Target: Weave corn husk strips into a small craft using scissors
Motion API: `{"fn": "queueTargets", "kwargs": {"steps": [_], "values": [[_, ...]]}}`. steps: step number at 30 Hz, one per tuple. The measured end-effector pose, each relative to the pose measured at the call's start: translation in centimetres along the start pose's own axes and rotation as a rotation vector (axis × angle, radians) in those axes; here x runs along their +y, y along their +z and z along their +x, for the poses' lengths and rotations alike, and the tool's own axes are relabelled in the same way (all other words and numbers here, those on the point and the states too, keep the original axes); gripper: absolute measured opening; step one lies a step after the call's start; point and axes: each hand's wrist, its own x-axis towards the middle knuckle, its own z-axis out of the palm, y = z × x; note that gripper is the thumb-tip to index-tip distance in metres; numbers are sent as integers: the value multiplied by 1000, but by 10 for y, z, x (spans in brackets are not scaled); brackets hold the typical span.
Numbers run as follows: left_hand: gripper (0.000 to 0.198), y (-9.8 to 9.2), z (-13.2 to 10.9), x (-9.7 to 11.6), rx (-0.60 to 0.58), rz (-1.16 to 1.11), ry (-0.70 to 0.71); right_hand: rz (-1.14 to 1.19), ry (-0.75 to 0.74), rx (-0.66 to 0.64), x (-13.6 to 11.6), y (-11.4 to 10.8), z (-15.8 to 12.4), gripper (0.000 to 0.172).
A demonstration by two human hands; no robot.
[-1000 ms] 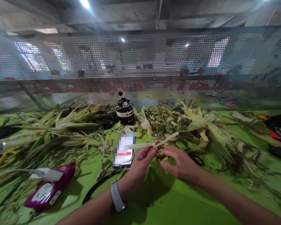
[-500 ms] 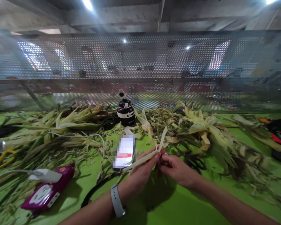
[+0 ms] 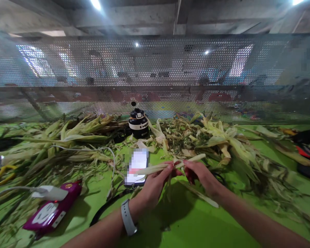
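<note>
Corn husk strips (image 3: 155, 168) are up off the green table (image 3: 196, 229), between the two hands, in front of the phone (image 3: 142, 175), whose lower part they cross in view. Left hand (image 3: 153, 189): closed, thumb pressed down over the strips against bent fingers, pale lengths running out over its back to the left. Right hand (image 3: 204, 175): fingers curled in, half closed, right up against the strips' other end; can't tell if it has a pinch on one, fingertips partly hidden. One narrow strip (image 3: 208, 199) slants out below the right hand; can't tell if it joins the bunch. Handling, my judgement: left thumb pinch should stay firm and close to where the strips meet, so layers don't slide apart. Right hand does best with fingertips only, slow even tension along the grain; a sharp sideways tug would probably split husk this thin. Keep the lengths flat, untwisted, and the free ends clear of the phone and white cable (image 3: 114, 165). Loose husk pile (image 3: 229, 141) sits beyond the right hand; steer tails away from it, easy to tangle.
</note>
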Motion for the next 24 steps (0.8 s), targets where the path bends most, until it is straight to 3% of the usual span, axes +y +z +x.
{"fn": "queueTargets", "kwargs": {"steps": [3,6,10,14,20,24], "values": [[25,3,-4,1,1,51,-82,85,91,36,4,4,1,53],[21,3,-6,1,-24,101,-118,199,156,19,5,13,0,45],[13,-1,-5,-1,-142,115,-88,299,162,12,3,17,0,37],[8,-3,-3,-2,-164,141,-62,236,192,28,5,18,1,32],[6,2,-2,0,-72,121,-78,126,74,86,13,22,2,31],[10,1,-1,-1,-80,84,-88,119,44,86,12,23,1,35]]}}
